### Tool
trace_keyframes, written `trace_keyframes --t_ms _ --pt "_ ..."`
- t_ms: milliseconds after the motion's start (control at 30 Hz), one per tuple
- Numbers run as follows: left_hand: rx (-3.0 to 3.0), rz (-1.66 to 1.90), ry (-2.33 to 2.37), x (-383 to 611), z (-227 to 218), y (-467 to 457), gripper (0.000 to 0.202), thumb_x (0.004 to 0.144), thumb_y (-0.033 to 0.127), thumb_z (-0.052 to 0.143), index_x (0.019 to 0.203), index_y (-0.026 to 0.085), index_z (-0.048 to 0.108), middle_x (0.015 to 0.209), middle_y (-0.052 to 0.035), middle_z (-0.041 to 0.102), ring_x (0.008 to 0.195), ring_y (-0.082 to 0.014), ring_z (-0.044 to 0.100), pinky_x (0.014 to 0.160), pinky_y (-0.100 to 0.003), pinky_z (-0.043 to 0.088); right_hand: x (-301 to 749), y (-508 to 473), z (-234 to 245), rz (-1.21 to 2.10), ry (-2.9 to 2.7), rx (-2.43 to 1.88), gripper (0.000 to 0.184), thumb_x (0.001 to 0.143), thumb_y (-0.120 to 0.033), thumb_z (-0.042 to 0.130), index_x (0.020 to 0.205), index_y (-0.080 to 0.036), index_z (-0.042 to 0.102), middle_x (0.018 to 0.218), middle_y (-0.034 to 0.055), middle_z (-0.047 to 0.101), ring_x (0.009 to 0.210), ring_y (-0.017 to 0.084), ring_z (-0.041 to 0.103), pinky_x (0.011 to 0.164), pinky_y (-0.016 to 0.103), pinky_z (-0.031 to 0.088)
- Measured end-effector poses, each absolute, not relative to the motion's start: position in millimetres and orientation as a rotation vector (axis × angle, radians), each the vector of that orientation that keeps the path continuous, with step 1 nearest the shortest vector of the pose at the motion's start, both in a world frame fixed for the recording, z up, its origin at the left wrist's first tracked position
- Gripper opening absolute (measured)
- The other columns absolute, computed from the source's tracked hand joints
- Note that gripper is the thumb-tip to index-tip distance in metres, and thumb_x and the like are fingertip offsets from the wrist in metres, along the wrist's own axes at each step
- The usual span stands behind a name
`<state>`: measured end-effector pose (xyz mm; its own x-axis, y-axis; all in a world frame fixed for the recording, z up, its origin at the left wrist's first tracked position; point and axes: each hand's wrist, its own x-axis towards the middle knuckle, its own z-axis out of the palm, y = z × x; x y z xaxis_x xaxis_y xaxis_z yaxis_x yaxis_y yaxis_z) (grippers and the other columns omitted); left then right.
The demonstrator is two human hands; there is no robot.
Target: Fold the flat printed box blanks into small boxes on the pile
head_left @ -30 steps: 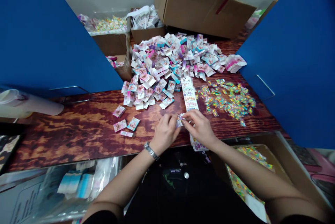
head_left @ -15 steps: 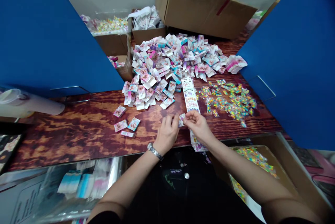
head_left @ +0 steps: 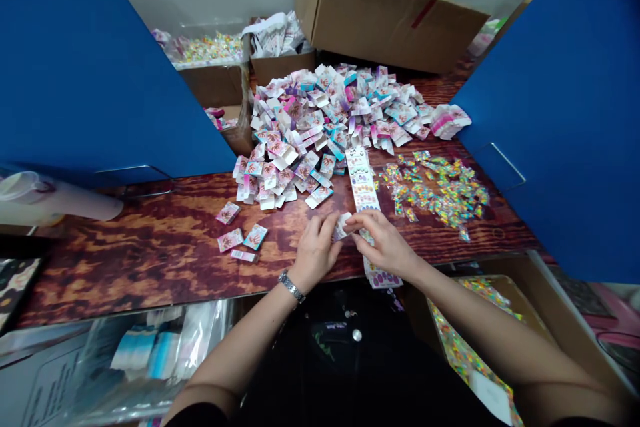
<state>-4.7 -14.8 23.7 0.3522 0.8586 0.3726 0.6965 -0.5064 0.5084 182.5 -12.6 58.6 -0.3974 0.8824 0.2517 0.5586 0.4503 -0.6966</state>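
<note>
Both my hands meet over the wooden tabletop, pinching a small white printed carton [head_left: 343,227] between their fingers. My left hand [head_left: 315,250], with a metal wristwatch [head_left: 291,286] on its wrist, holds the carton's left side. My right hand [head_left: 383,244] holds its right side and lies over a long printed sticker strip [head_left: 363,188], hiding part of it. Beyond my hands is a large heap of small printed cartons [head_left: 325,124]. Several flat cartons [head_left: 243,235] lie to the left of my left hand.
Colourful small packets [head_left: 433,194] are scattered to the right of the strip. Blue panels [head_left: 95,80] with metal handles flank the table. Cardboard boxes [head_left: 395,14] stand behind. A plastic bag [head_left: 145,354] lies at lower left, and a packet-filled carton [head_left: 500,300] at lower right.
My hands have drawn slightly closer and shifted the small carton, which now shows more of its white side. The heap and the strip have not visibly moved.
</note>
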Motion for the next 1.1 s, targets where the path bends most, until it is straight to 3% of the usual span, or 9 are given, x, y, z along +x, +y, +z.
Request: trace_keyframes --t_ms 167,433,600,700,767,900,1100 --pt "2.184 0.946 1.325 -3.0 27.1 -15.7 0.047 0.084 0.019 0.062 0.129 0.021 0.046 0.110 -0.0074 0.053 0.102 -0.0193 0.056 0.088 -0.032 0.050 180.3 -10.3 62.0 0.630 -2.144 -1.140 0.021 0.088 -0.011 0.047 0.104 -0.022 0.056 0.100 0.0077 0.060 0.101 0.022 0.056 0.088 0.039 0.048" --pt "2.160 0.985 1.239 -4.1 29.2 -14.6 0.035 0.084 0.018 0.062 0.117 0.020 0.051 0.108 -0.0071 0.052 0.100 -0.0191 0.055 0.086 -0.032 0.050 176.8 -10.3 63.8 0.864 -2.062 -1.131 0.017 0.091 -0.013 0.047 0.099 -0.023 0.058 0.093 0.0025 0.063 0.089 0.017 0.061 0.080 0.031 0.047" --pt "2.187 1.024 1.231 -4.2 25.3 -13.8 0.036 0.083 0.014 0.060 0.117 0.019 0.050 0.109 -0.0078 0.052 0.101 -0.0197 0.055 0.087 -0.034 0.050 172.6 -11.8 56.1 0.797 -1.886 -1.225 0.025 0.089 -0.021 0.053 0.115 -0.023 0.055 0.117 0.0086 0.058 0.109 0.022 0.057 0.093 0.038 0.047" --pt "2.251 1.041 1.249 -4.2 23.2 -14.0 0.036 0.082 0.012 0.059 0.116 0.019 0.051 0.111 -0.0087 0.053 0.101 -0.0203 0.055 0.085 -0.033 0.051 166.1 -13.5 47.1 1.041 -1.634 -1.293 0.032 0.086 -0.026 0.059 0.117 -0.024 0.050 0.106 0.0056 0.063 0.094 0.019 0.063 0.081 0.033 0.053" --pt "2.330 1.043 1.273 -4.0 23.1 -14.5 0.037 0.083 0.011 0.057 0.118 0.020 0.051 0.114 -0.0091 0.054 0.103 -0.0212 0.056 0.085 -0.034 0.051 160.8 -16.0 42.9 1.118 -1.491 -1.331 0.026 0.086 -0.029 0.060 0.110 -0.023 0.053 0.094 0.0028 0.066 0.083 0.017 0.065 0.073 0.029 0.054" --pt "2.457 1.043 1.324 -3.5 25.8 -16.5 0.037 0.085 0.010 0.053 0.120 0.020 0.051 0.116 -0.0099 0.057 0.102 -0.0215 0.057 0.087 -0.035 0.051 153.2 -24.1 44.0 0.898 -1.501 -1.375 0.011 0.087 -0.029 0.058 0.094 -0.022 0.063 0.089 0.0023 0.067 0.082 0.017 0.064 0.076 0.030 0.052" --pt "2.403 1.052 1.326 -3.2 28.1 -19.0 0.045 0.083 0.007 0.051 0.126 0.018 0.045 0.115 -0.0102 0.060 0.107 -0.0215 0.058 0.092 -0.036 0.051 154.2 -26.0 54.0 0.869 -1.602 -1.354 0.017 0.088 -0.029 0.057 0.100 -0.022 0.066 0.096 0.0041 0.069 0.088 0.018 0.064 0.079 0.032 0.053"
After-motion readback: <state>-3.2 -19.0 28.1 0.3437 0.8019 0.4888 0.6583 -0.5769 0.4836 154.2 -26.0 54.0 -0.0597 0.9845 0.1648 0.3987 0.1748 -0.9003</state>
